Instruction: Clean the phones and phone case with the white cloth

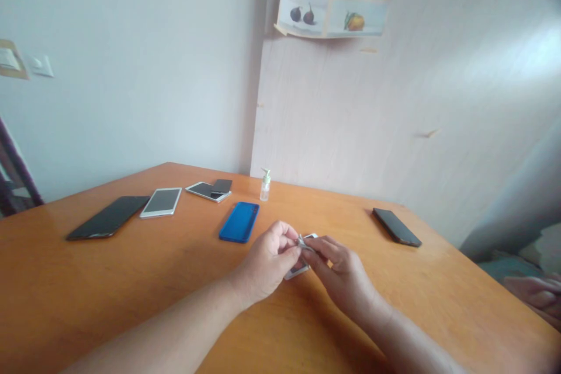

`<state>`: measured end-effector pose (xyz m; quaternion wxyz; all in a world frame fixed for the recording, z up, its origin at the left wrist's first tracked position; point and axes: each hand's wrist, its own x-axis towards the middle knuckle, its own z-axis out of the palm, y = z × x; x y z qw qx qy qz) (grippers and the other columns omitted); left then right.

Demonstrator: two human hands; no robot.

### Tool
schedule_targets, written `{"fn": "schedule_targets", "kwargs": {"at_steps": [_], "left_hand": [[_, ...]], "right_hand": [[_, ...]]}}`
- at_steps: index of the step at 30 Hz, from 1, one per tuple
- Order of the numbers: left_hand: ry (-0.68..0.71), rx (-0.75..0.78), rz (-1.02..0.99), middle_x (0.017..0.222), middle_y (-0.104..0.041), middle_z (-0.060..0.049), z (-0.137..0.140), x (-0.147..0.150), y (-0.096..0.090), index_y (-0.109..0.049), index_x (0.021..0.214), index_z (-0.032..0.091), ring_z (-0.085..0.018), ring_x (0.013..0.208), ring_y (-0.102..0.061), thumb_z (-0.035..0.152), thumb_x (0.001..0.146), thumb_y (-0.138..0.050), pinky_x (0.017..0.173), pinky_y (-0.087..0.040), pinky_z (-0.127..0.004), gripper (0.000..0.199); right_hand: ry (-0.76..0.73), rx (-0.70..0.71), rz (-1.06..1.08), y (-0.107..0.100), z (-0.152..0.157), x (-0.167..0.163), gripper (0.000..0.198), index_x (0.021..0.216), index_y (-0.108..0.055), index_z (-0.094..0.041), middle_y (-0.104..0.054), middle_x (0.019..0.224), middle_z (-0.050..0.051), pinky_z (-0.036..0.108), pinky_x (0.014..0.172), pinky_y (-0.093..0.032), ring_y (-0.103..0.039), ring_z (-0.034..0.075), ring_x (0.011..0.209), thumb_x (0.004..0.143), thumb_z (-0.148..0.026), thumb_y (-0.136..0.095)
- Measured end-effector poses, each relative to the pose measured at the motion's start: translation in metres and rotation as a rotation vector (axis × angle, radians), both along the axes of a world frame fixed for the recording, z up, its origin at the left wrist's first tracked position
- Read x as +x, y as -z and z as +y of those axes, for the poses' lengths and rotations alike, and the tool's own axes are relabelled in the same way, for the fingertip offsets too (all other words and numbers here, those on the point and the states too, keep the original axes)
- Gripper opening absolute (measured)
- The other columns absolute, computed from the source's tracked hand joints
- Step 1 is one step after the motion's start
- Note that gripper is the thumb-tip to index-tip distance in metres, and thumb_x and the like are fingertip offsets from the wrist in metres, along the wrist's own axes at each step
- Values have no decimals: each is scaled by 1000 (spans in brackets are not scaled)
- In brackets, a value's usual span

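My left hand (272, 258) and my right hand (339, 270) meet at the middle of the table. Between their fingertips they pinch a small pale grey, crumpled-looking thing (302, 243); its exact kind is too small to make out. Just beneath the fingers lies a white-edged phone (296, 270), mostly covered by my hands. A blue phone case (239, 222) rests on the wood to the left of them. Behind it stands a small clear pump bottle (265, 188) with a pale green top.
On the left of the orange wooden table (175, 280) are a black tablet (109, 217), a white phone (161, 203) and another white phone (203, 190) with a dark flat piece (222, 186) across it. A black phone (397, 227) lies right. Another person's hand (537, 292) shows at the right edge.
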<state>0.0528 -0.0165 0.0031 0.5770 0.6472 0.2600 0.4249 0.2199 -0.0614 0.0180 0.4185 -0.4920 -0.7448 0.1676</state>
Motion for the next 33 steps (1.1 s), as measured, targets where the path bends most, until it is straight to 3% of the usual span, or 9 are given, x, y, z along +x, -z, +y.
{"fn": "schedule_targets", "kwargs": {"at_steps": [5,8,12,15,21,25,31,33], "left_hand": [[-227,223,235,88,-68,-2,9,-7,3,-50,107,21,-16,77,-64,37,86,-54,70,-50,-29,26],[-389,345,452,106,-66,-8,16,-15,5,-54,112,20,-23,98,-62,44,77,-64,85,-48,-35,44],[-383,434,798,114,-61,-13,19,-23,6,-60,110,19,-32,110,-56,68,55,-72,89,-44,-39,74],[-350,463,924,106,-60,-11,17,-25,5,-63,97,21,-32,103,-57,76,48,-69,81,-45,-37,74],[-355,471,967,97,-59,-9,14,-23,1,-64,82,22,-30,94,-59,66,53,-71,74,-45,-35,53],[-358,485,958,92,-59,-9,14,-21,1,-64,78,21,-31,91,-59,67,55,-70,74,-46,-37,51],[-340,461,935,93,-59,-8,17,-20,1,-63,79,21,-28,89,-61,59,49,-77,72,-47,-34,49],[-338,456,943,93,-60,-8,17,-19,1,-63,80,21,-29,89,-61,59,48,-77,72,-47,-34,51]], "right_hand": [[279,15,64,7,11,20,27,97,-69,-21,-69,82,5,29,68,-45,-61,19,75,89,-42,-55],[389,16,56,12,17,31,27,99,-65,-21,-69,81,3,28,66,-44,-61,19,72,88,-43,-55],[384,19,-133,19,25,40,21,93,-67,-22,-69,86,3,28,70,-44,-62,19,79,90,-35,-51],[353,8,-299,24,30,43,24,90,-70,-21,-67,90,5,28,75,-45,-62,19,84,91,-30,-47],[247,-52,-620,15,11,13,28,95,-71,-23,-67,95,9,31,82,-45,-58,22,92,93,-26,-43],[89,-44,-723,4,-6,-5,34,119,-65,-27,-67,120,6,39,94,-41,-54,26,112,96,-31,-40],[334,-163,-856,13,7,24,45,137,-53,-27,-52,142,5,56,100,-34,-33,36,138,98,-37,-33],[314,-181,-860,15,6,23,48,141,-48,-25,-48,145,5,57,106,-30,-28,34,141,98,-38,-32]]}}
